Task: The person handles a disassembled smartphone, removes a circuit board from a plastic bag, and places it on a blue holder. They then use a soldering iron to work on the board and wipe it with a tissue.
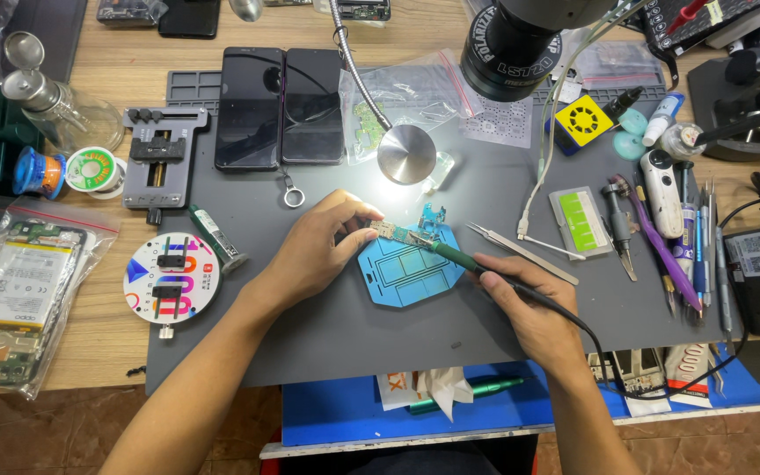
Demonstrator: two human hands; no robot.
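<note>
My left hand (320, 244) pinches a small circuit board (400, 234) and holds it down on a blue octagonal pad (408, 274) in the middle of the grey mat (345, 325). My right hand (529, 303) grips a soldering iron (464, 260) with a green grip and a black cable. Its tip touches the right end of the board. A bright lamp on a flexible neck (405, 153) shines just above the board.
Two dark phones (280, 105) lie at the mat's back, a black board clamp (162, 157) and round disc (171, 277) at left. Tweezers (521, 251) lie right of the pad, several hand tools (661, 237) further right. A microscope lens (512, 48) hangs overhead. A bagged phone with battery (15, 295) sits at far left.
</note>
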